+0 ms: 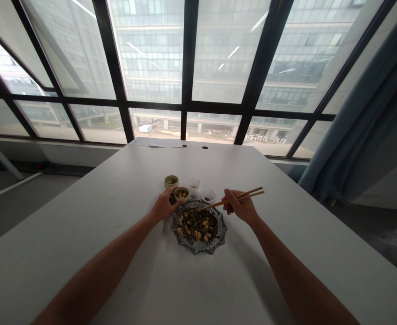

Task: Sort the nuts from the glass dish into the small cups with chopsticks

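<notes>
My right hand [238, 204] grips a pair of wooden chopsticks [252, 193], their tips reaching down to the far part of a scalloped glass bowl [220, 237]. Dark seeds mixed with larger tan nuts [197, 234] fill that bowl. With its fingers curled at the side of a small cup [182, 195], my left hand [165, 205] steadies it by the bowl's far left rim. Tan pieces lie in the cup. Behind it stands a greenish cup [171, 182]. Two small clear dishes, a farther one [193, 185] and a nearer one [208, 195], hold a few small bits.
All of this stands on a white table [144, 280]. Papers [161, 142] lie along its far edge, near two round cable holes. Beyond rise black-framed windows [189, 106], and a blue curtain [354, 108] hangs at the right.
</notes>
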Available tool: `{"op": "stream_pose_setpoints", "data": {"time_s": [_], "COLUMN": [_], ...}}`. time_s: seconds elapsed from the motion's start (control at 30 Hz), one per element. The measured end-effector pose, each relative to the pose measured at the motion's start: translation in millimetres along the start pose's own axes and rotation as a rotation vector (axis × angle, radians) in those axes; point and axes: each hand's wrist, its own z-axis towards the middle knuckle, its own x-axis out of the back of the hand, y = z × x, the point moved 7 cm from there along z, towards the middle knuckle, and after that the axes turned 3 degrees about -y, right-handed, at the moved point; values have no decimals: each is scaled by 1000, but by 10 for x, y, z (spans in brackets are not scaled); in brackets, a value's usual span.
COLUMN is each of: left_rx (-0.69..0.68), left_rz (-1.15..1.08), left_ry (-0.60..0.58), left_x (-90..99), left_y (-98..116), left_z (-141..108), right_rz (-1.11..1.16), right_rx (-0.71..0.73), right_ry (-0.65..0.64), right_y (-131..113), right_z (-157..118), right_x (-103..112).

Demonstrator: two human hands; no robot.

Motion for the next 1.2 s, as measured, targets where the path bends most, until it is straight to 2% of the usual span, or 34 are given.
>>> {"op": "stream_pose_setpoints", "data": {"time_s": [0.17, 0.33, 0.43, 0.5, 0.6, 0.73, 0.83, 0.93, 1.1, 1.2], "left_rx": [5, 48, 64, 68, 88, 97, 59, 41, 35, 44], "left_rz": [-15, 126, 216, 208, 156, 109, 102, 107, 104, 91], "left_ry": [29, 194, 268, 263, 236, 221, 217, 211, 202, 230], "left_x": [34, 169, 221, 208, 171, 168, 194, 213, 218, 234], "left_y": [-11, -153, -288, -372, -461, -483, -435, -385, -347, -373], "left_z": [3, 29, 53, 81, 128, 168, 168, 154, 147, 147], "right_rz": [111, 279, 353, 360, 288, 45, -255, -443, -460, -264], "right_rx": [-55, -125, -144, -137, -60, 193, 448, 609, 617, 490], "right_ry": [33, 108, 135, 148, 197, 263, 138, 12, -17, 138], "right_y": [157, 406, 443, 387, 171, -271, -561, -661, -652, -620], "right_z": [62, 119, 146, 146, 86, -127, -294, -393, -391, -331], "right_x": [118, 239, 246, 214, 146, 55, -110, -235, -261, -160]}}
